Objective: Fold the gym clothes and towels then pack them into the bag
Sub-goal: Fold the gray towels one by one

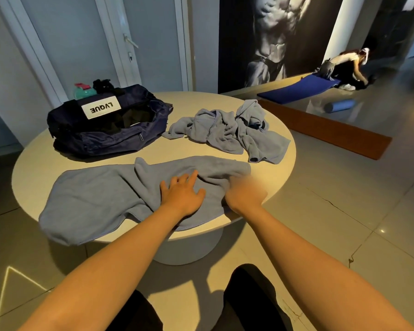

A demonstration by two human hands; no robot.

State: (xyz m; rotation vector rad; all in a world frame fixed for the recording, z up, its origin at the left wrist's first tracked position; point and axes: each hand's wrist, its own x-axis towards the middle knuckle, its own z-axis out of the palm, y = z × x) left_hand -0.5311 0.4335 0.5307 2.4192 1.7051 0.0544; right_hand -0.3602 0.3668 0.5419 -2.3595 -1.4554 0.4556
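Round desk (153, 151) with a grey-blue towel (93, 199) spread along the near edge, its left end hanging over the rim. The left hand (182, 194) lies flat on the towel with fingers spread. The right hand (245, 193) is at the towel's right end, too blurry to see whether it's gripping. Farther back is a crumpled heap of the same grey-blue cloth (225, 132). To its left sits a navy duffel bag (105, 132), unzipped, with a white LVQUE label. A teal water bottle (83, 90) stands right behind the bag. Off on the floor are a blue mat (296, 88) and a foam roller (339, 105).
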